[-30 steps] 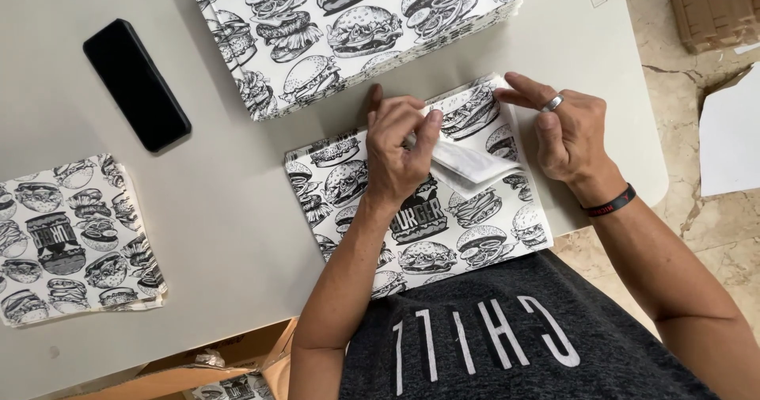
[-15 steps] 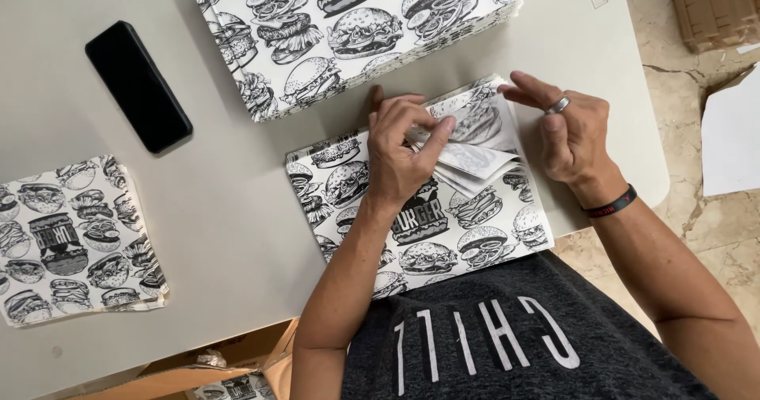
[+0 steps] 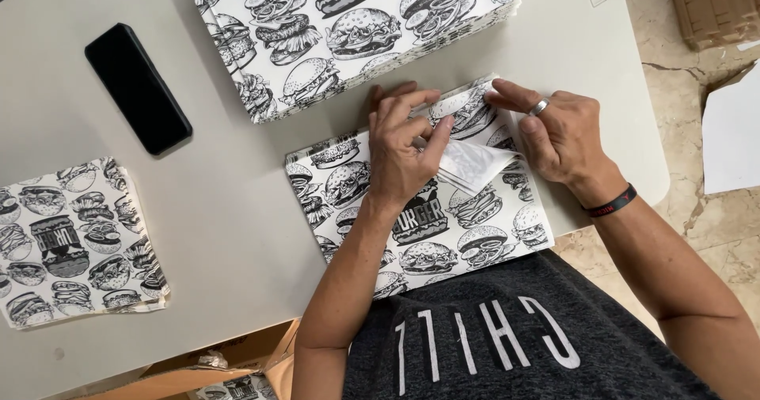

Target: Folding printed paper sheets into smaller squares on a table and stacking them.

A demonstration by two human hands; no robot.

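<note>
Since the earlier frame, both hands have drawn the folded edge of the printed paper sheet further over, showing more of its white underside. From my remote seat I see the left hand with fingers curled, pinching that flap, while the right hand presses the sheet's top corner with fingers nearly straight. It lies flat on the table, just below the paper stack. A black phone rests well apart.
</note>
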